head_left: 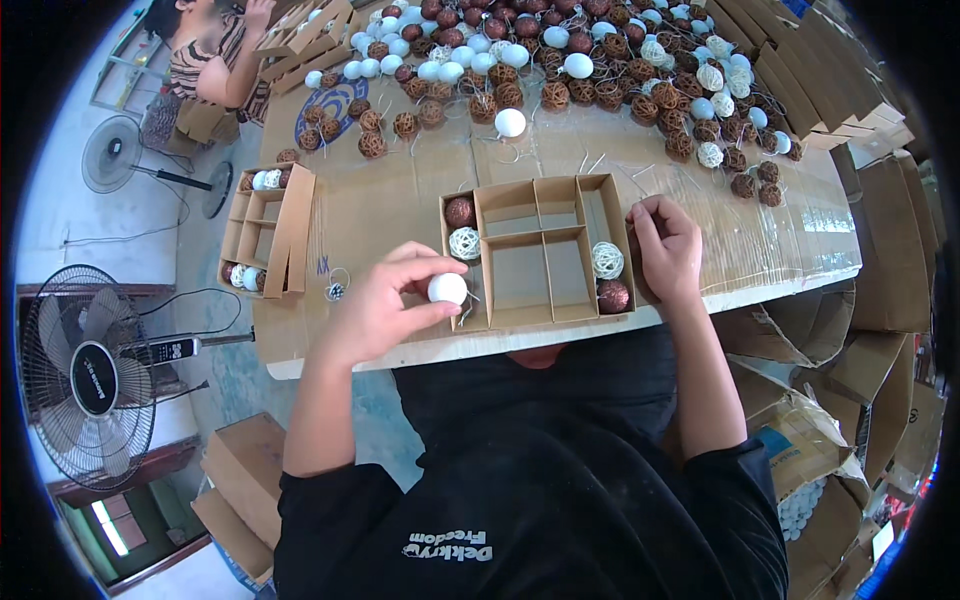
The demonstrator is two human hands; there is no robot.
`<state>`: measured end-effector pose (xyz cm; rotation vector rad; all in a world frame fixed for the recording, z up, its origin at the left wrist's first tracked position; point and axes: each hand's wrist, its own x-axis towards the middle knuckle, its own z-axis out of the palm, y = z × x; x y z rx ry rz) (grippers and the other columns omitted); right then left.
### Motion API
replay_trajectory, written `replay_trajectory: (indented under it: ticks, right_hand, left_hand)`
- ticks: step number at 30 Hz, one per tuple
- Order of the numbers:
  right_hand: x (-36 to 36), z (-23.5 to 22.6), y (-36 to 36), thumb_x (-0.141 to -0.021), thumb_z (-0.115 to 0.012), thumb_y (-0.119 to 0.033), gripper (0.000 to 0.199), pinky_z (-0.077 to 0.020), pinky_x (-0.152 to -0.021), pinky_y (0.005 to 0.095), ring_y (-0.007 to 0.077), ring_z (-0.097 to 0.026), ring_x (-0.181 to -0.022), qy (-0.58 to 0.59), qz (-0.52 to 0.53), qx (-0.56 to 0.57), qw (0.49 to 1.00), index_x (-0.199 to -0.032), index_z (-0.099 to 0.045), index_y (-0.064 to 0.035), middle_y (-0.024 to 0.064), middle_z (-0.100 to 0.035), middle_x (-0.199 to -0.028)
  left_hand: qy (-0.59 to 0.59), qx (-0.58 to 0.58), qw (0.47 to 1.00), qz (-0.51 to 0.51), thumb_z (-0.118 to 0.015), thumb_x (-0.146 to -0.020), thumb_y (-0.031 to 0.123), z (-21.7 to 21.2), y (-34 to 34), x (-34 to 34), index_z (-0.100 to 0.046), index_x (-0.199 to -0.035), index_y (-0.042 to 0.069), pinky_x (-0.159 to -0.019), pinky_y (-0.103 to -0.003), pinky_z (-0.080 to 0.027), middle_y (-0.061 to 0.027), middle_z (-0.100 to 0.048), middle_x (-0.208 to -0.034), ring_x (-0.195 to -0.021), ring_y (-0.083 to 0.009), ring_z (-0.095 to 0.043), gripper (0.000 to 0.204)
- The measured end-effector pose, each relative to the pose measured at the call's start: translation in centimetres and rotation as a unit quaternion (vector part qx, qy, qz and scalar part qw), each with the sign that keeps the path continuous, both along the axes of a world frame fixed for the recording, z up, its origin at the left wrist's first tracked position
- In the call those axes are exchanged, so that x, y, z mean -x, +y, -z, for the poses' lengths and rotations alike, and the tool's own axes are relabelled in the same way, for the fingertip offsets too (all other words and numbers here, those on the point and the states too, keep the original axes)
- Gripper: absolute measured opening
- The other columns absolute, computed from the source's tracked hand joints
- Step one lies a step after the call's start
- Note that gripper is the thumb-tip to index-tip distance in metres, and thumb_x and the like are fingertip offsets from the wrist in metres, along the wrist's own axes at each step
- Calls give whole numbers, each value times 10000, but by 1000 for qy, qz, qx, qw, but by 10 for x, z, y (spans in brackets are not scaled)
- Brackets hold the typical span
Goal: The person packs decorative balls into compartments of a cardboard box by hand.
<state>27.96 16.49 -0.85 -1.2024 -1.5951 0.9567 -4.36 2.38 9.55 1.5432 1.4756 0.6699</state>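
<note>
The fingers (425, 275) of the left hand (385, 305) curl round a smooth white ball (447, 288), pinching it between thumb and fingertips just over the near left corner of a divided cardboard tray (545, 205). The ball is round, so it shows no long axis or heading; the palm hides its far left side. The tray lies with its long side across the counter (380, 210), parallel to the near edge. The right hand (668, 245) rests against the tray's right wall, fingers bent and pressed together on the rim; whether they grip anything cannot be told. In the tray sit a brown ball (459, 211), a white woven ball (464, 242), another white woven ball (606, 260) and a dark brown ball (613, 296). A heap of brown and white balls (560, 60) covers the far counter, cut off at the top. Another person (210, 55) sits at the far left, partly out of frame.
</note>
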Motion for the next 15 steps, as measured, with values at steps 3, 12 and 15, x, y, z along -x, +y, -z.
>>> replay_trajectory:
  ticks: [3,12,15]
  right_hand:
    - [3,-3,-1,-966,-686,-129,151,-494,-645,300,118,-593,-656,-8,-3,-20,1000,-915,-684,13,80,-657,-723]
    - [2,-5,-3,-958,-693,-118,134,-493,-647,304,126,-593,-660,-27,4,-34,999,-917,-685,9,84,-646,-729]
    - [3,-9,-4,-962,-692,-120,138,-492,-644,301,123,-592,-656,-33,8,-39,999,-914,-685,8,82,-643,-724]
  left_hand:
    - [99,-26,995,-13,-839,-839,74,3,-5,-18,-703,-1271,61,-828,-294,-547,-60,-681,-1103,-921,-149,-664,453]
    - [235,-197,949,-75,-800,-821,34,45,-2,-34,-662,-1231,76,-779,-369,-556,-67,-616,-1216,-922,-260,-685,435]
    - [195,-212,951,-111,-805,-835,55,52,-1,-36,-653,-1273,94,-748,-367,-555,-66,-666,-1177,-849,-235,-672,465]
